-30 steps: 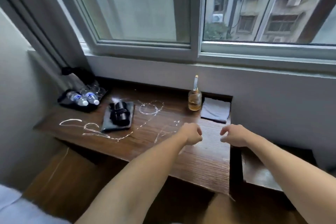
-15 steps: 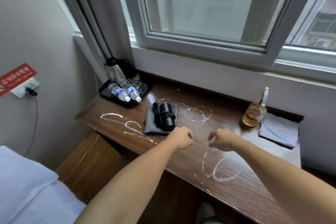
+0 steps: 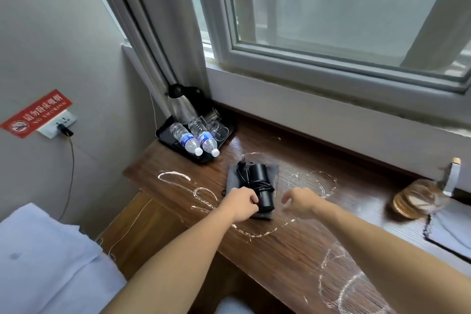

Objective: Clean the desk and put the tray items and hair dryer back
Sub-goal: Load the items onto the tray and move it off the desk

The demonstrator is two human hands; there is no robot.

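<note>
The hair dryer (image 3: 262, 186) is lying with its cord wound round it on a grey pouch (image 3: 273, 173), toward the left end of the worktop (image 3: 293, 250), just in front of the tray (image 3: 163, 134) that is sitting in the back left corner.

Your left hand (image 3: 242, 202) is now pressing against the near end of the barrel with its fingers curled. Whether they are really closing round it you cannot tell from here. Your right hand (image 3: 302, 201) is hovering just beside the dryer on its right, fingers loosely bent and holding nothing.

Half a second ago both hands were hanging as fists in front of the pouch, touching nothing, so you are moving from approaching to making contact. I judge you are starting to lift the dryer clear, which would be freeing the surface for wiping.

The white streaks (image 3: 175, 177) are still running across the wood. The grey cloth (image 3: 451, 234) is lying untouched at the right end beside the amber bottle (image 3: 418, 199).

Your head is also turning left and leaning in, so the tray and dryer are sitting nearer the middle of the view.
</note>
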